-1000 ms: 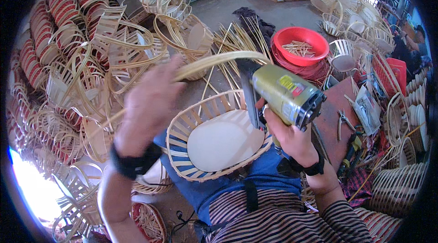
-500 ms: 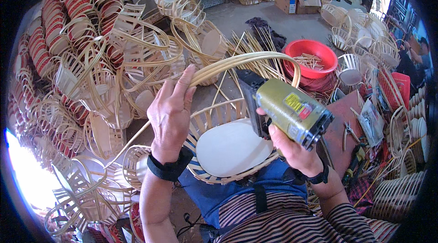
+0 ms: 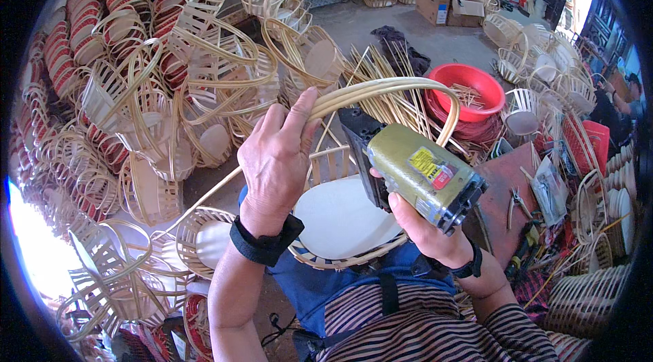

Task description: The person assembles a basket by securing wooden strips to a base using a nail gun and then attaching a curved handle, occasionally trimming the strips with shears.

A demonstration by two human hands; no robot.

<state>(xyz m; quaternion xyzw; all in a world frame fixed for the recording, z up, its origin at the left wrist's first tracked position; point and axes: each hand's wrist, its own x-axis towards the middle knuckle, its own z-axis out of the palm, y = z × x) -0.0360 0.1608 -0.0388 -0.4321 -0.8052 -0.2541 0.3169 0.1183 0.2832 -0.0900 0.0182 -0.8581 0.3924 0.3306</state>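
Note:
A woven basket (image 3: 343, 216) with a pale oval base sits on my lap, its slatted sides partly behind my hands. My left hand (image 3: 275, 158) pinches one end of a curved handle of several cane strips (image 3: 394, 86), which arches over to the right above the basket. An olive-gold nail gun (image 3: 422, 175) is gripped in my right hand (image 3: 435, 239), its dark nose over the basket's far right side and under the arch. The gun covers the handle's right end and part of the basket rim. A thin strip (image 3: 204, 195) runs down-left from behind my left hand.
Finished baskets (image 3: 153, 124) pile up along the left. Beyond the basket lie loose cane sticks (image 3: 384, 79) and a red basin (image 3: 500, 105) holding short sticks. At right are pliers (image 3: 517, 207) on a reddish board (image 3: 500, 178); another person (image 3: 620, 96) is farther off.
My left hand has shifted right with the cane handle. The nail gun has moved slightly left and down, so both hands are closer together, and its nose sits further over the basket.

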